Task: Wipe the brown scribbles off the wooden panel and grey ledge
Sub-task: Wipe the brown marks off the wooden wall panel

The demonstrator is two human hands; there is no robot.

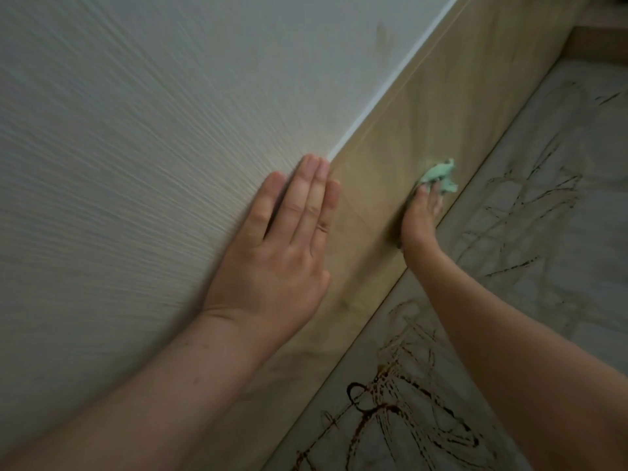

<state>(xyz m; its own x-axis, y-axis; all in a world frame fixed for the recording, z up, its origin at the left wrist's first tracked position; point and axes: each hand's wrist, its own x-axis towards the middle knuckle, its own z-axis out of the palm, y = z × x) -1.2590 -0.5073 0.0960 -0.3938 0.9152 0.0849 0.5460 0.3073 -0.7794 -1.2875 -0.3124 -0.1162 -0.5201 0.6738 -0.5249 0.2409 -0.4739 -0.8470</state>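
A light wooden panel (418, 124) runs diagonally from lower left to upper right. My right hand (419, 219) presses a crumpled green cloth (440, 175) flat against the panel, just above the grey ledge (557, 185). Brown scribbles (401, 413) cover the ledge, darkest at the bottom, thinner ones (530, 192) farther up. Only faint smudges show on the panel. My left hand (282, 246) lies flat, fingers together, on the pale textured wall surface (136, 147) at the panel's upper edge, holding nothing.
A white strip (401, 76) separates the textured wall surface from the wooden panel. At the far upper right, a wooden corner piece (598, 45) closes off the ledge. Both of my forearms reach in from the bottom of the view.
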